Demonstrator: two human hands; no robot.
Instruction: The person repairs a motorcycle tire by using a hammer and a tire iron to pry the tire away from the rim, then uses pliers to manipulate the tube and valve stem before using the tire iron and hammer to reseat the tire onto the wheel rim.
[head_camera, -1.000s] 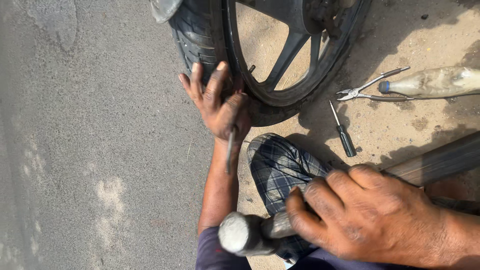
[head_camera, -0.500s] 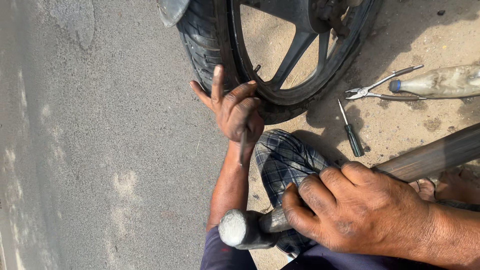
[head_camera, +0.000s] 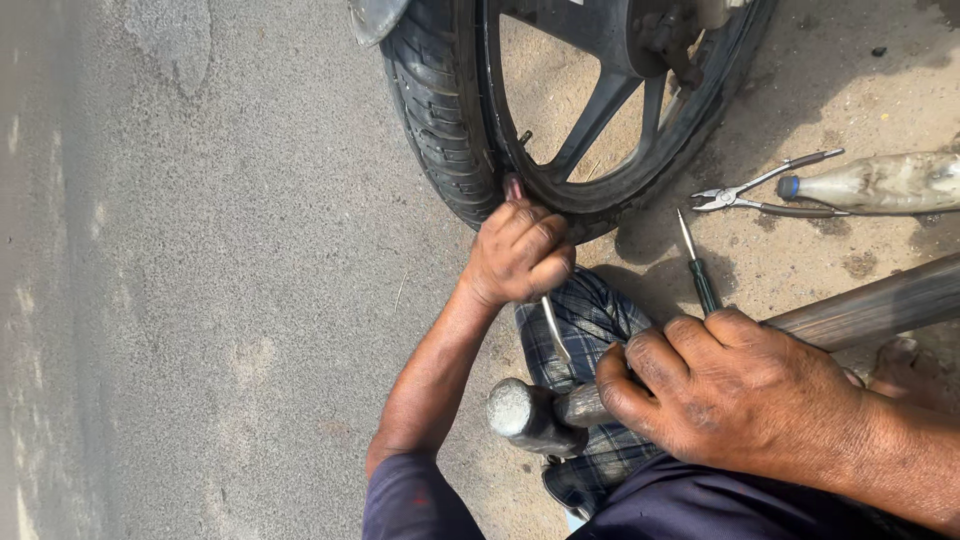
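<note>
A black motorcycle tyre (head_camera: 440, 110) on a dark spoked rim (head_camera: 600, 120) stands on the ground at the top centre. My left hand (head_camera: 518, 252) is closed around a thin metal tyre lever (head_camera: 553, 330), whose tip goes in between tyre and rim. The lever's free end points down toward my checked trouser knee (head_camera: 590, 320). My right hand (head_camera: 730, 390) grips a hammer (head_camera: 525, 412) by its handle, the round steel head at lower centre, just below the lever.
A screwdriver (head_camera: 697, 265) lies on the sandy ground right of the wheel. Pliers (head_camera: 765, 190) and a dusty plastic bottle (head_camera: 880, 182) lie further right. A thick metal pipe (head_camera: 870, 305) crosses the right edge. Grey pavement fills the left side.
My left hand had open fingers on the tyre; now it is closed around the lever at the rim. The view has shifted so the wheel sits further right.
</note>
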